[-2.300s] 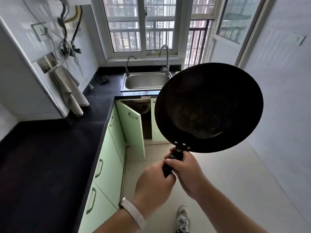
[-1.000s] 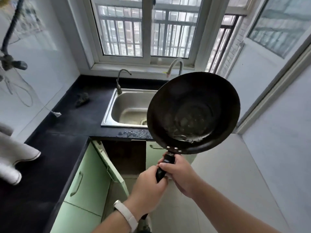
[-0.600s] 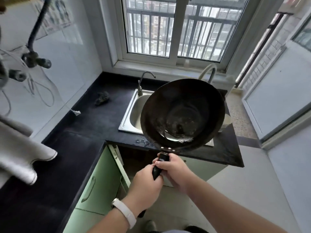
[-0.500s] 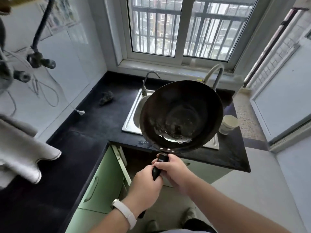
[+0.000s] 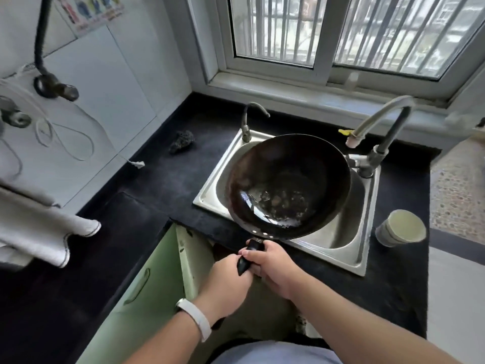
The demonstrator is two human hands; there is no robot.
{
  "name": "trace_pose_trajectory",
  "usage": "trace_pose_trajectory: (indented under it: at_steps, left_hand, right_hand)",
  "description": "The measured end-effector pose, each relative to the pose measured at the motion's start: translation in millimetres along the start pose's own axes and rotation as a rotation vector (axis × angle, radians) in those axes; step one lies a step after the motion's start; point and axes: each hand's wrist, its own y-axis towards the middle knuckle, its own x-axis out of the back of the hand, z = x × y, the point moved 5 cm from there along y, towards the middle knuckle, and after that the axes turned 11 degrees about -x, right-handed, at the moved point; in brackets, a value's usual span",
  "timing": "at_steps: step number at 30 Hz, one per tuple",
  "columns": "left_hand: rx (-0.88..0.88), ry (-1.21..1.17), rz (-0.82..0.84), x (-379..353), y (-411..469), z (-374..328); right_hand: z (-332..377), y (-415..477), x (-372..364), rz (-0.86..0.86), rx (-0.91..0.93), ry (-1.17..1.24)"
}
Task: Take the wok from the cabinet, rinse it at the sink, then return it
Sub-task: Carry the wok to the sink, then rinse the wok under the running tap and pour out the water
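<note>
The black wok (image 5: 288, 185) is tilted over the steel sink (image 5: 343, 232), its bowl facing me, with residue and a little liquid low inside. Both hands grip its black handle: my right hand (image 5: 273, 266) sits nearer the bowl, and my left hand (image 5: 227, 285), with a white wristband, holds the handle's end. The tall faucet (image 5: 378, 132) arches at the sink's back right, its spout above the wok's far rim. Below the counter, the green cabinet door (image 5: 189, 261) under the sink stands open.
A small second tap (image 5: 249, 119) stands at the sink's back left. A dark scrubber (image 5: 181, 137) lies on the black counter (image 5: 162, 185). A paper cup (image 5: 400, 228) stands right of the sink. A white cloth (image 5: 39, 232) hangs at the left. The window is behind.
I have stepped closer to the sink, and the wok has moved forward and down until it hangs low over the basin. Both hands keep their grip on the handle.
</note>
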Motion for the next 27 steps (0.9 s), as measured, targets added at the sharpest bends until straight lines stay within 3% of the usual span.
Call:
trace_pose_trajectory:
  at_steps: [12, 20, 27]
  left_hand:
    - [0.186, 0.081, 0.001, -35, 43, -21]
    - [0.178, 0.162, 0.088, -27, 83, -17]
    - [0.137, 0.184, 0.156, -16, 112, -8]
  right_hand:
    - [25, 24, 57, 0.111, -0.194, -0.202]
    - [68, 21, 109, -0.135, -0.139, -0.608]
    - [148, 8, 143, -0.459, 0.058, -0.723]
